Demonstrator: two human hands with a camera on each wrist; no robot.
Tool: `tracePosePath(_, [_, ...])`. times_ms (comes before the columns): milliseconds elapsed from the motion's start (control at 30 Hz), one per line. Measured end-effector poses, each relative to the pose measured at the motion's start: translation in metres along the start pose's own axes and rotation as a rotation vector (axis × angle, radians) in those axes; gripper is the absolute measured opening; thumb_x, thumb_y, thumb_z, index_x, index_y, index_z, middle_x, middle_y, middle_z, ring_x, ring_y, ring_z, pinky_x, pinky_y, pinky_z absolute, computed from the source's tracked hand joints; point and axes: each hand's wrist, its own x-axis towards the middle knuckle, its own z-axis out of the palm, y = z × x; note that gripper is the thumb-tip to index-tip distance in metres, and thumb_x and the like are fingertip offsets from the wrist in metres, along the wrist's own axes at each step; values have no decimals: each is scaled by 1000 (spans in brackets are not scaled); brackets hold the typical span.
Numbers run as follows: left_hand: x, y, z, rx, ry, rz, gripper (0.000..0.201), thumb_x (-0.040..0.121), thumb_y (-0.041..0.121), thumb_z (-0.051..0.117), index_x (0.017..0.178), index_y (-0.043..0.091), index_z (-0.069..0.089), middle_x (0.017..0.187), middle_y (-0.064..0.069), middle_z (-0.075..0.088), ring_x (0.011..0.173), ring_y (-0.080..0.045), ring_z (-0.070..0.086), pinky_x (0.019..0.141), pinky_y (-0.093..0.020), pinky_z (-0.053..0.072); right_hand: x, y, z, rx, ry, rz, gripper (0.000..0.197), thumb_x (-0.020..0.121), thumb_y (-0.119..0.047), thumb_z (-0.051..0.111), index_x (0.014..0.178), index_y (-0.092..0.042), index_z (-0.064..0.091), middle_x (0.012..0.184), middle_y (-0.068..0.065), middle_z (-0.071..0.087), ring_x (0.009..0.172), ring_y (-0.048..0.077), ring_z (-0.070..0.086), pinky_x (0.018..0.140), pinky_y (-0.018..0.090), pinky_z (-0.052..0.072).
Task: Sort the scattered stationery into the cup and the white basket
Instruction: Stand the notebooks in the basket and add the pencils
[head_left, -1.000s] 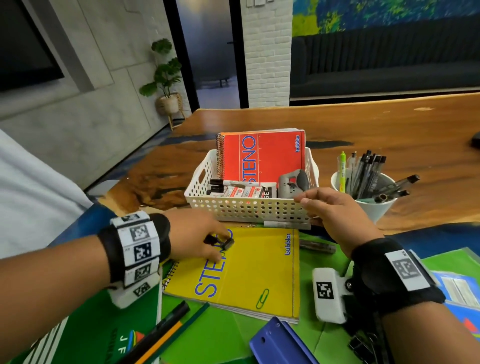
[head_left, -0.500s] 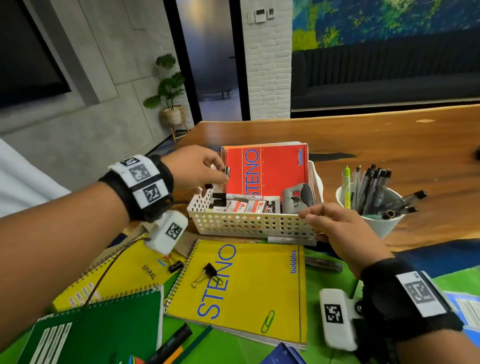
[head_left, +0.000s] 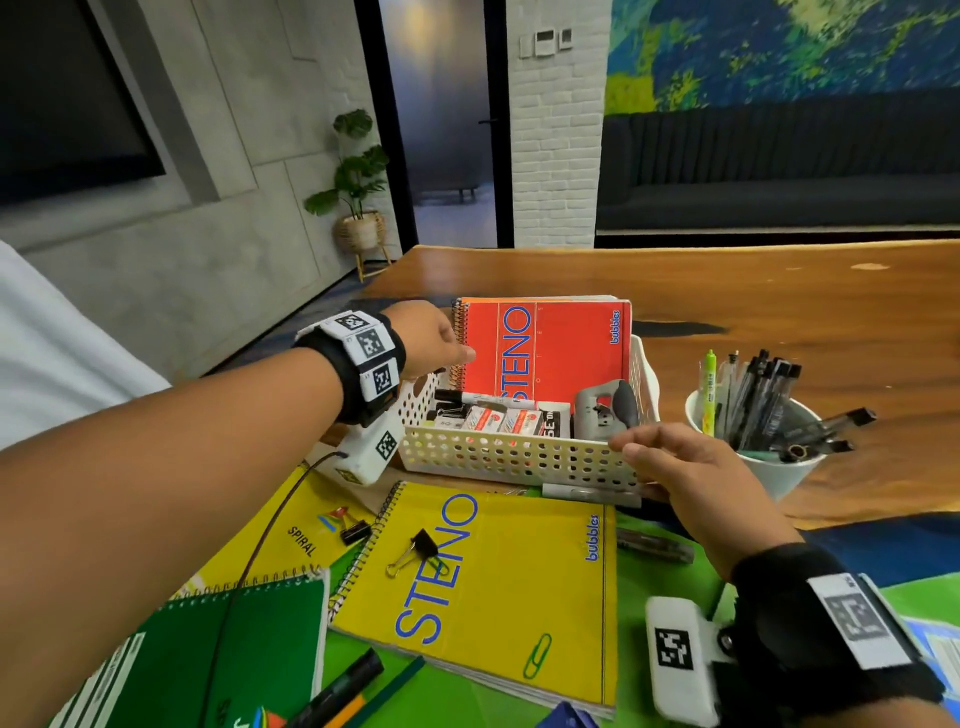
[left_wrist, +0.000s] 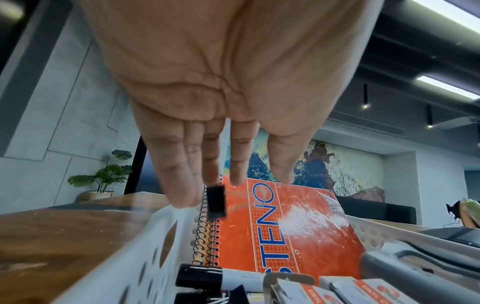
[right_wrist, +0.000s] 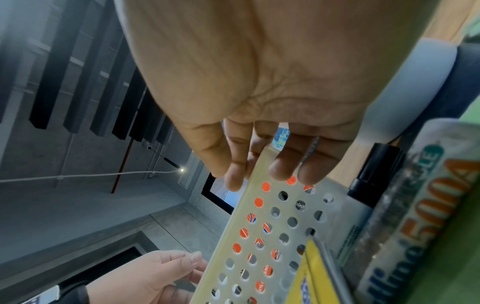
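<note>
Grey concrete-panel wall (head_left: 208, 234), potted plant (head_left: 358, 192), white brick pillar (head_left: 556, 156), dark sofa (head_left: 779, 171), colourful mural (head_left: 779, 47), wooden table (head_left: 727, 291).

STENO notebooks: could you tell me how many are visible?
2: red one standing in the basket, yellow one flat before it. More may be hidden.
</note>
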Motion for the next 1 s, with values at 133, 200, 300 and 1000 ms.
tracePosePath(133, [-13, 2, -6, 60, 57, 21, 33, 85, 56, 68, 84, 23, 71, 84, 6, 69, 82, -14, 65, 71, -31, 55, 0, 1, 0, -3, 1, -18, 16, 96, -16, 63, 91, -20, 77, 97, 7, 69, 82, 21, 59, 76, 37, 52])
tracePosePath(200, [-35, 9, -12, 93, 33, 108, 26, 84, 49, 72, 81, 23, 70, 82, 7, 68, 81, -14, 65, 66, -30, 52, 1, 1, -1, -1, -3, -24, 16, 96, -16, 63, 93, -22, 77, 98, 6, 70, 85, 19, 61, 79, 36, 52])
tracePosePath(300, [-82, 19, -6, 228, -178, 249, 24, 82, 48, 72, 86, 25, 70, 84, 9, 66, 79, -12, 61, 62, -26, 47, 2, 3, -1, 4, -84, -50, 29, 96, -19, 64, 112, -41, 73, 114, -3, 68, 104, 13, 65, 91, 37, 53])
tracePosePath(1000, [-47, -10, 20, -277, 74, -10, 21, 83, 47, 75, 94, 29, 71, 88, 11, 64, 76, -7, 60, 61, -26, 44, 5, 6, 4, -174, -123, -56, 21, 92, -25, 70, 112, -32, 69, 119, -6, 48, 110, 13, 60, 99, 32, 51])
